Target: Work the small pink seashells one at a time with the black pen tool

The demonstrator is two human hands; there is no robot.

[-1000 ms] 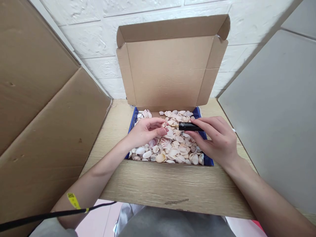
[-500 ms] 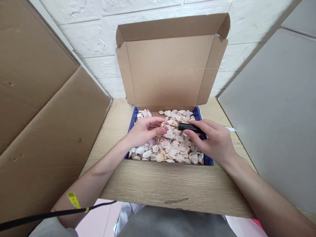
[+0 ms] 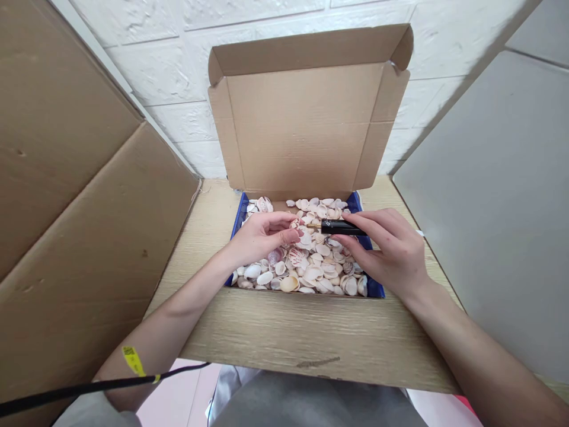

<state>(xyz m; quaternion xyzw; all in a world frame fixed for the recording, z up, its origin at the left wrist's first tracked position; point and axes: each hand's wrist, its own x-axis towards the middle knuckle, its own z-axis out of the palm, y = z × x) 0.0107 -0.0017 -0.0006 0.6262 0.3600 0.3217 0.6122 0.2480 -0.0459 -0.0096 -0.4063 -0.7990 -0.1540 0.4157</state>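
Observation:
Between the thumb and fingers of my left hand (image 3: 265, 237) is a small brown-and-white seashell (image 3: 296, 224), partly covered by the fingertips. My right hand (image 3: 386, 246) is closed around a black pen-shaped hand drill (image 3: 340, 227) with a thin brass-coloured tip (image 3: 313, 226). The tip points left at the shell; whether it touches the shell I cannot tell. Both hands hover over a blue-sided cardboard box (image 3: 240, 214) filled with loose seashells (image 3: 313, 273), mostly white and cream. A larger red-striped shell (image 3: 297, 257) lies among them below my left fingers.
The box's brown lid (image 3: 306, 124) stands upright against a white brick-patterned wall (image 3: 151, 65). Cardboard (image 3: 89, 237) rises at the left and a grey panel (image 3: 498, 207) at the right. A black cable (image 3: 89, 386) with a yellow tag crosses the lower left, above the wooden tabletop's (image 3: 311, 332) front edge.
The drill has turned to lie more level, and my right hand has shifted slightly with it. My left hand and the shell stay nearly in place.

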